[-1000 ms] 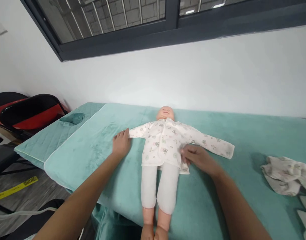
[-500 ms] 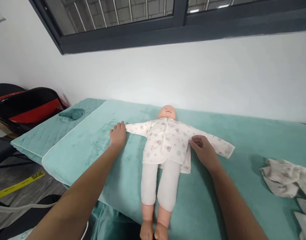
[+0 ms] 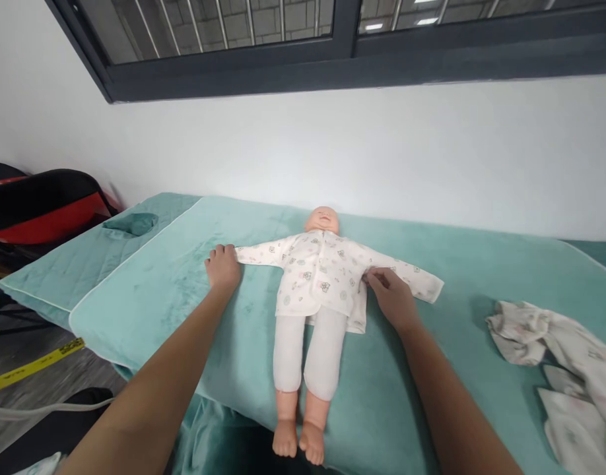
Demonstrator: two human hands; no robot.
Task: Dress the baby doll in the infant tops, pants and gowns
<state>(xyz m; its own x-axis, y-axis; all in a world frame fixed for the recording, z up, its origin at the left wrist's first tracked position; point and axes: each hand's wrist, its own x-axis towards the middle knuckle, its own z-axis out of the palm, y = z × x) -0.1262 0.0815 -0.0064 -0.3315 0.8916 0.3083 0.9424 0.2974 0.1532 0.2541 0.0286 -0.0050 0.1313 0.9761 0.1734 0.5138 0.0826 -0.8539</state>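
Note:
A baby doll lies on its back on the green bed, its head toward the wall. It has on a white printed baby shirt, and its lower legs and feet are bare below white leg parts. My left hand is closed at the end of the sleeve on the left side, its fingertips partly hidden. On the other side, my right hand pinches the edge of the shirt just below the armpit. The right-hand sleeve lies stretched outward, with no doll hand showing at its cuff.
Crumpled printed baby clothes lie on the right part of the green bed. At the left is a quilted section with a face hole. Black and red chairs stand beyond it. A white wall with a dark window frame backs the bed.
The view has shifted slightly, bringing more of the crumpled clothes into sight at the right. Both hands keep nearly the same places on the shirt, and the doll lies as before.

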